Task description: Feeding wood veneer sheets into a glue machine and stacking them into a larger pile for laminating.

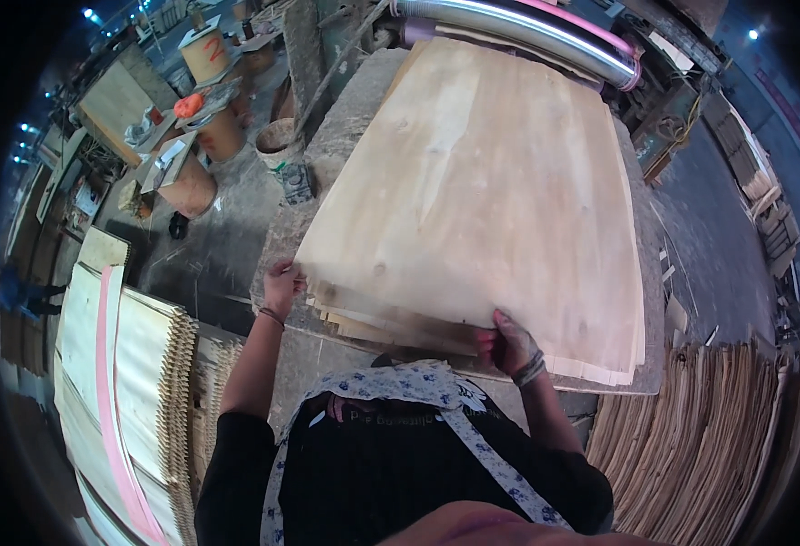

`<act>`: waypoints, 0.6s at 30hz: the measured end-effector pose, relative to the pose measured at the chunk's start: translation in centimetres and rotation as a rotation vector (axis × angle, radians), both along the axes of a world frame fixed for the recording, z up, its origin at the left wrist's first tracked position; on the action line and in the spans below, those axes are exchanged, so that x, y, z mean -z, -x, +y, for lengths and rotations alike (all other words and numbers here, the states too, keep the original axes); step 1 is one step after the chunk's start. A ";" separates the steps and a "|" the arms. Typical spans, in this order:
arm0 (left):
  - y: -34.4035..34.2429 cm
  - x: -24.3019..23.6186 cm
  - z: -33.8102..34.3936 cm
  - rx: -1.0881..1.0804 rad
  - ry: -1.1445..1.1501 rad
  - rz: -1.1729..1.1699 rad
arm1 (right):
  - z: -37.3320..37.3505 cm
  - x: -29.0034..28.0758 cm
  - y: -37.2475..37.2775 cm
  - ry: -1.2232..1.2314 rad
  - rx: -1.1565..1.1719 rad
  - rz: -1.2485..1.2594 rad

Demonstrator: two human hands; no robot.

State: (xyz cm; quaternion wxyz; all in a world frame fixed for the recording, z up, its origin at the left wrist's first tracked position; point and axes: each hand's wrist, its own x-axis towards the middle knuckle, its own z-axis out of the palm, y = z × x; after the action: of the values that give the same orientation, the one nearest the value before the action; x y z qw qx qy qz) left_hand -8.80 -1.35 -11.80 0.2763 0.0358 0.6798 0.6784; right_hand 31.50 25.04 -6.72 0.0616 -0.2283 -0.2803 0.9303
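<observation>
Broad pale veneer sheet (482, 182) on top of a stack of like sheets (391, 323), lying flat on a grey stone-like table (345, 118), long axis running away from the body toward a shiny metal roller (518, 32) at the far end. Near edge of the sheet closest to the body, both hands at that edge. Left of the sheet, beyond the table's side, a standing bundle of ribbed veneer strips (177, 382) crossed by a pink band (109, 382). Right of the sheet and lower, another heap of thin brown veneer (700, 428) fanned out on the floor. Far left of the sheet, round drums (204, 55) and a cluttered bench; just off the sheet's left side, a small bucket-like vessel (277, 141). Right hand (509, 346), wearing a worn grey glove with a dark wristband, clamped on the sheet's near edge toward its right part, fingers curled over the top layers. Left hand (280, 284), bare with a thin bracelet, at the sheet's near left corner, fingers bent against the edge; actual pinch or mere touch: cannot tell. Sheet lying straight ahead of both sets of fingers, neither hand clearly nearer, the right set deeper onto the wood.
</observation>
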 end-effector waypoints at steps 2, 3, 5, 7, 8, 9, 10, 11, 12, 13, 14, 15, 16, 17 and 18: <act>-0.7 -0.4 0.1 0.002 0.055 0.011 | 3.1 1.0 2.0 -0.059 0.055 -0.086; -1.1 -0.6 0.2 -0.003 0.103 0.036 | 5.0 1.6 2.9 -0.060 0.111 -0.182; -1.9 -0.6 0.4 -0.003 0.157 0.064 | 9.3 2.6 4.7 -0.122 0.185 -0.251; -2.5 0.0 0.3 -0.003 0.167 0.062 | 13.8 3.4 7.0 -0.121 0.236 -0.370; -2.7 0.5 0.3 0.009 0.189 0.109 | 15.8 3.8 8.4 -0.142 0.192 -0.357; -2.9 1.0 0.2 0.012 0.209 0.148 | 17.4 4.3 10.0 -0.189 0.167 -0.377; -2.9 1.6 0.2 0.007 0.230 0.167 | 18.9 4.8 12.1 -0.131 0.215 -0.283; -2.9 2.2 0.3 0.016 0.328 0.340 | 19.9 5.4 14.1 -0.107 0.303 -0.249; -2.8 2.7 0.6 0.027 0.429 0.495 | 20.6 6.1 15.8 -0.069 0.340 -0.206; -2.6 3.1 0.8 0.061 0.547 0.625 | 21.2 6.6 17.4 -0.040 0.402 -0.180; -2.5 3.3 1.1 0.100 0.606 0.724 | 21.5 7.1 18.6 -0.011 0.464 -0.138; -2.5 3.5 1.5 0.155 0.676 0.791 | 21.6 7.4 19.6 -0.021 0.478 -0.087; -2.8 3.7 1.9 0.187 0.744 0.884 | 21.2 7.8 20.3 -0.031 0.484 -0.022; -3.2 3.7 2.3 0.243 0.820 0.787 | 20.5 8.0 20.5 -0.037 0.512 0.017; -3.6 3.7 2.9 0.274 0.892 0.721 | 19.5 8.1 20.1 -0.109 0.448 -0.012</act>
State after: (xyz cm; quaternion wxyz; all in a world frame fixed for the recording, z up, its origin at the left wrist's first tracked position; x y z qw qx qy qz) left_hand -5.20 1.54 -15.49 0.1012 0.2319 0.9397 0.2302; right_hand 11.37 44.53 -14.79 0.2773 -0.2868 -0.2728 0.8755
